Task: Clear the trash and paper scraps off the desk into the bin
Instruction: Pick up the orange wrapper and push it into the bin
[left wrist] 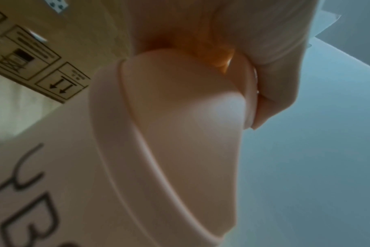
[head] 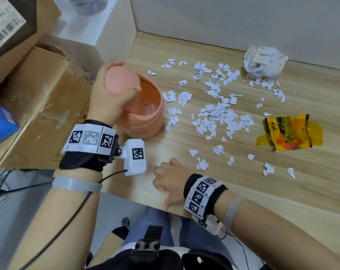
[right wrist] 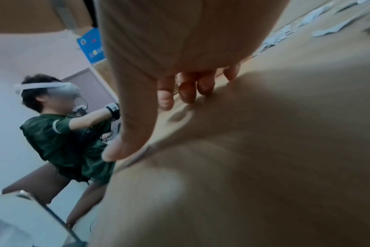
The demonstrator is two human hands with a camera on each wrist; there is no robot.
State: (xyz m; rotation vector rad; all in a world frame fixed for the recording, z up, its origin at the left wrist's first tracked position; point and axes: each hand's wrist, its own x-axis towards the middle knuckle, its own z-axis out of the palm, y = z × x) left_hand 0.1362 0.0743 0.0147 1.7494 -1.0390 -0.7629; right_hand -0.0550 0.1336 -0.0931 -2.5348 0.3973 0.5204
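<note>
The bin [head: 143, 115] is seen at the left of the desk [head: 243, 191], its swing lid [head: 122, 78] tilted and gripped by the left hand [head: 106, 94], fingers and thumb curled round the lid's edge, the mouth facing right; the right hand [head: 169, 178] is rested on the near desk edge, fingers loosely curled, nothing held; the paper scraps [head: 216, 114] are spread to the right and farther off, the crumpled bag [head: 262, 63] far right, the yellow wrapper [head: 290, 133] right; the right hand is judged nearer the scraps, a leftward sweep being called for.
</note>
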